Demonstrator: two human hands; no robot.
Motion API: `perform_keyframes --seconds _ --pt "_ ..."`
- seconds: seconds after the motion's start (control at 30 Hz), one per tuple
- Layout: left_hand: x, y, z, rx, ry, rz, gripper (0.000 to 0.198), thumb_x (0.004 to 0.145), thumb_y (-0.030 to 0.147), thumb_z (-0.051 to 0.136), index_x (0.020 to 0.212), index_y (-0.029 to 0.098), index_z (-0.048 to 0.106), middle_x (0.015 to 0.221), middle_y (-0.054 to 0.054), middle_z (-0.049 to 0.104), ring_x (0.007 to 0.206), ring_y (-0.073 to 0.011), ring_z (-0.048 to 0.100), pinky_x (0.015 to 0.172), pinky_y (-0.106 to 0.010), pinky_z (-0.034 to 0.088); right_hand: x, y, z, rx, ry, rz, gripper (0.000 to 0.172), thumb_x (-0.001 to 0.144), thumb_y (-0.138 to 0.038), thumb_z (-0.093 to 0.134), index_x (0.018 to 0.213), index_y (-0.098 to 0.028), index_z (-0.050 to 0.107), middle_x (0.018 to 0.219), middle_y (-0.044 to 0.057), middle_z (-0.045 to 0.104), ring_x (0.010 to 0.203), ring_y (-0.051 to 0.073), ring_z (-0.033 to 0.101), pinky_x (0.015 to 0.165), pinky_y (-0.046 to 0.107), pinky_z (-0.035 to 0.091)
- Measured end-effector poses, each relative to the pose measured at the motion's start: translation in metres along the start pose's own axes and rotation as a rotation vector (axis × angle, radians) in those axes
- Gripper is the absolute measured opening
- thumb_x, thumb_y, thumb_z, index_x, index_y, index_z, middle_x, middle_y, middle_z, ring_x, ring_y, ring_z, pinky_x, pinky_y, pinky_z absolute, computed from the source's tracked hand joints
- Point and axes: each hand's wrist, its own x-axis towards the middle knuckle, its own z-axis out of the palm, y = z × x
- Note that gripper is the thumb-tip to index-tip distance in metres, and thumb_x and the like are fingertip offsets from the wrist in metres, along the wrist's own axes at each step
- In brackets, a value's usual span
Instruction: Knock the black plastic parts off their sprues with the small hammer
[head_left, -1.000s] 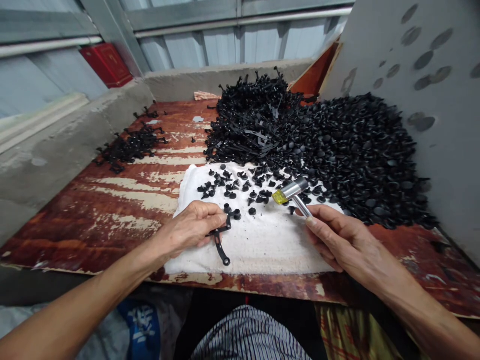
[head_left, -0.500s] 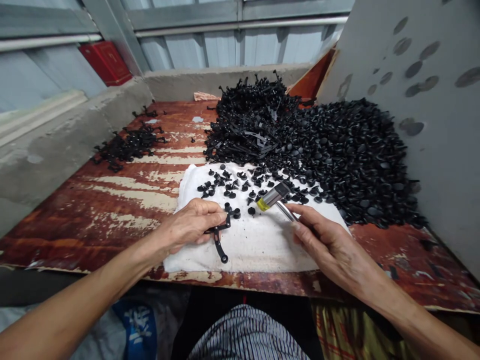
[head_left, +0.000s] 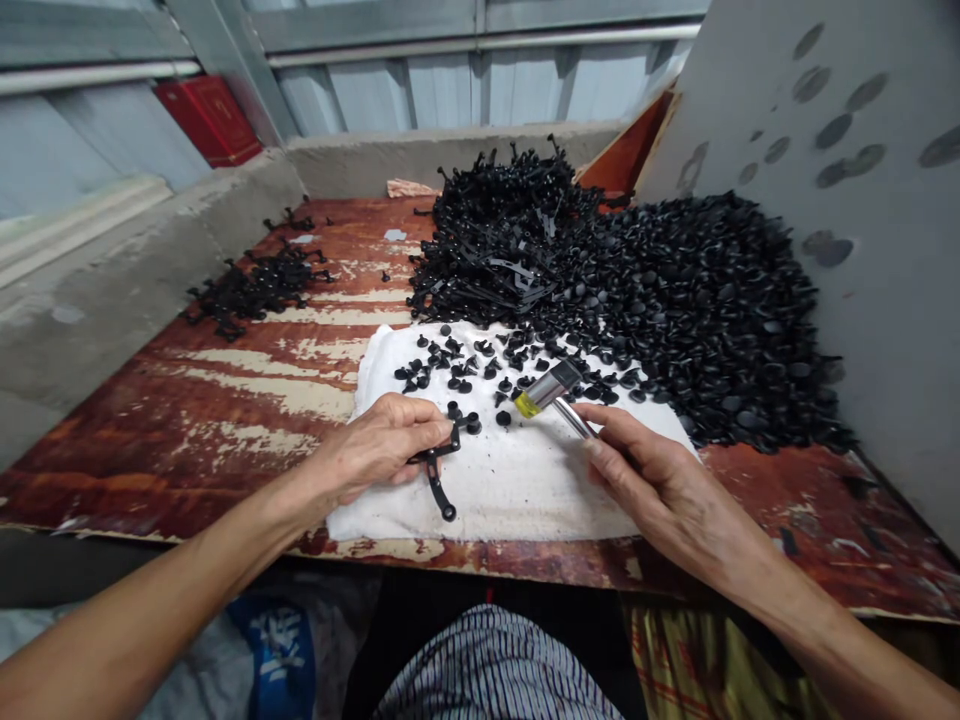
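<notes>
Left hand: the left hand (head_left: 394,440) pinches a black linked strip (head_left: 439,492) between thumb and fingers, over the left part of the cloth.
Black linked strip: angled at the hand; one slim arm curves toward the near edge and ends in a ring. Two round pieces lie at its far end; whether they are joined to it cannot be told.
Handling of the strip: probably light, smooth and somewhat flexible, apt to swivel if its joints are loose; best pinched flat near the bend, fingertips clear of the round ends.
Right hand: the right hand (head_left: 652,470) closes around the handle of a small hammer (head_left: 555,386), its head raised above the cloth, yellow face toward the left hand.
Handling of the hammer: likely head-heavy, with a smooth, rigid shaft; a hold well back on the handle should balance it.
White cloth: the white cloth (head_left: 525,500) lies on the worn counter (head_left: 247,400), carrying scattered black studs (head_left: 490,370) beyond the hands.
Heaps: strips (head_left: 502,250) at the back, disc-headed pieces (head_left: 720,320) at right, a smaller cluster (head_left: 262,285) at left.
</notes>
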Motion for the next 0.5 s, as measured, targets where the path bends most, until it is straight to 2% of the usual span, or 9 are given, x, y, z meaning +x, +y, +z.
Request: perform_keyframes --seconds 0.33,0.5 --pt "-0.0008 0.0051 0.0050 0.043 0.060 -0.040 0.025 0.074 0.032 0.062 0.057 0.015 0.056 0.042 0.005 0.043 0.033 -0.0026 0.029 0.037 -0.018 0.018 0.0006 0.0007 0.0004 -0.014 -0.004 0.025 0.038 0.091 -0.032 0.043 0.118 -0.012 0.061 0.062 0.001 0.056 0.055 0.016 0.053 0.052 0.026 0.044" --pt "0.0004 0.0062 0.0051 0.050 0.087 -0.082 0.022 0.076 0.028 0.059 0.058 0.015 0.057 0.047 0.004 0.046 0.034 -0.0025 0.030 0.037 -0.017 0.018 0.0004 0.0005 0.0003 -0.026 -0.002 0.019 0.040 0.092 -0.033 0.043 0.120 -0.011 0.060 0.062 0.001 0.057 0.055 0.017 0.053 0.052 0.026 0.044"
